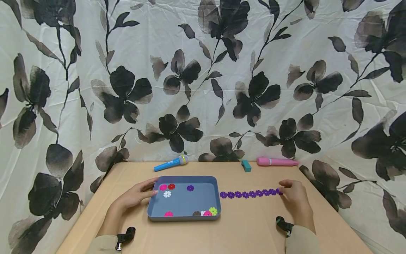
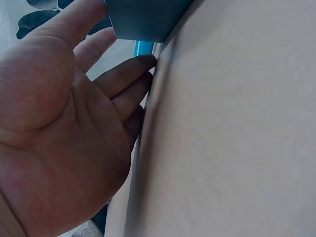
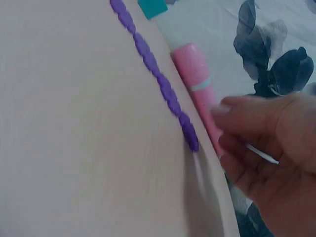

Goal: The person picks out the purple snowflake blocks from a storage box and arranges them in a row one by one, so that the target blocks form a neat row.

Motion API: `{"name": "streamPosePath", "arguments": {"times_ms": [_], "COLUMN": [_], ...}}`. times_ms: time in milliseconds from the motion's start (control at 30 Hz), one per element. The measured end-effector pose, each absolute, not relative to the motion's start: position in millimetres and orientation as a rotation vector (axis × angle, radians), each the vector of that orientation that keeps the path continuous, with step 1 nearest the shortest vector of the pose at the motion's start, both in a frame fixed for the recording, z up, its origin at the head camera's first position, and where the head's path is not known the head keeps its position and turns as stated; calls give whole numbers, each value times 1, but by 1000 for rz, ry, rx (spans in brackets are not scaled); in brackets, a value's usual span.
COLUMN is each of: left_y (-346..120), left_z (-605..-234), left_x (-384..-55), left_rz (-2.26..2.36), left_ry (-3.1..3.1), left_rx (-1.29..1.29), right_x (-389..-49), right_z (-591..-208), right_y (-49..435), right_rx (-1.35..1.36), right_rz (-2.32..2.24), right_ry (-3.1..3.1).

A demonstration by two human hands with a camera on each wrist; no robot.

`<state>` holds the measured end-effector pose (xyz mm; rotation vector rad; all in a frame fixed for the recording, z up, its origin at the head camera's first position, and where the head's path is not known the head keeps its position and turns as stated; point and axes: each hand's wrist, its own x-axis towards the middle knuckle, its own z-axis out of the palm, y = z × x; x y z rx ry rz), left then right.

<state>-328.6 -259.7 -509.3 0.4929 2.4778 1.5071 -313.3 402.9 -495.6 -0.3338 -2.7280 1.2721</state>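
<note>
My left hand [image 1: 134,195] is at the left side of a grey-blue tray [image 1: 184,218], thumb and index finger touching its rim. In the left wrist view the left hand [image 2: 64,113] has its fingers mostly straight, the lower ones by the table surface. Several purple flower-shaped pieces form a row [image 1: 245,194] on the table right of the tray. By the row's right end is my right hand [image 1: 295,199]. The right wrist view shows the right hand [image 3: 266,143] with loosely bent fingers, a gap between them and the purple row [image 3: 165,89], holding nothing.
Inside the tray lie loose flower pieces, among them a purple one [image 1: 190,188], a red one [image 1: 171,186] and a yellow-green one [image 1: 213,211]. Along the table's back edge are a blue toy microphone [image 1: 171,163], a teal block [image 1: 246,166] and a pink cylindrical object [image 1: 277,161].
</note>
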Motion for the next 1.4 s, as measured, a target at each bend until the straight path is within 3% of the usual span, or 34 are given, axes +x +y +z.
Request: {"name": "streamPosePath", "arguments": {"times_ms": [733,1400], "left_y": [-258,-260], "left_z": [-507,-508], "left_x": [-326,-327], "left_rz": [1511,1510], "left_ry": [2474,2468], "left_rx": [472,475], "right_x": [-350,-355], "right_z": [-476,-477], "right_y": [323,238], "right_rx": [112,426], "right_rz": [1411,1473], "right_ry": [-2491,-2521]}}
